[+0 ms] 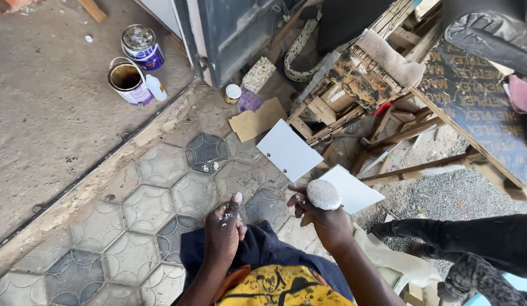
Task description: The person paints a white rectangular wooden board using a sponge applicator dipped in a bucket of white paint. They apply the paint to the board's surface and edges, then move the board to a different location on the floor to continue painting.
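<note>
Head view: the right hand (325, 218) holds a white sponge (323, 194) up at chest height, its grip closed round the underside, likely kept off the dusty floor (133, 209). The left hand (225, 226) rests on the knee, fingers curled on nothing. Two white boards (289, 150) lie just beyond. The palms are hidden.

One view only, worn on the head, looking steeply down from above at the lap and the tiled floor (133, 209) ahead. Close to the hands, which sit low at centre: left hand (225, 226), right hand (320, 218). Farther off toward the top edge: paint cans (136, 62) at upper left, a heap of broken wooden frames (359, 96) at upper right. Another person's dark-clad leg (473, 238) cut off at the right edge. No second view to overlap with.
</note>
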